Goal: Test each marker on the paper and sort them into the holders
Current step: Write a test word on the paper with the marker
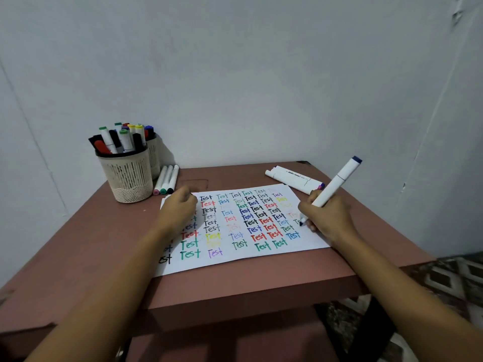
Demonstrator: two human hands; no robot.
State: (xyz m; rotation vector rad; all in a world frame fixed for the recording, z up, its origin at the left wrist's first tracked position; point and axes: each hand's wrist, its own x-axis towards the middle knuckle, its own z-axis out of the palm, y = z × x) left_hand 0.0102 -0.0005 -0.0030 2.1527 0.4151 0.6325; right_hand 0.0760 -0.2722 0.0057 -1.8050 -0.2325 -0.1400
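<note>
Both forearms are extended toward the paper point(311, 242). The left grip point(179, 209) is rested on its left part, fingers curled under. The right grip point(326, 218) is wrapped round a marker point(337, 182) at its right edge.

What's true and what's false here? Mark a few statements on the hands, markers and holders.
1. The right hand holds a white marker with its tip on the paper. True.
2. The left hand is off the paper. False: it rests on the paper's left part.
3. Three markers lie beside the front holder. True.
4. The front holder is empty. False: many markers fill it.
5. The markers at far right stand upright. False: they lie flat on the table.
</note>
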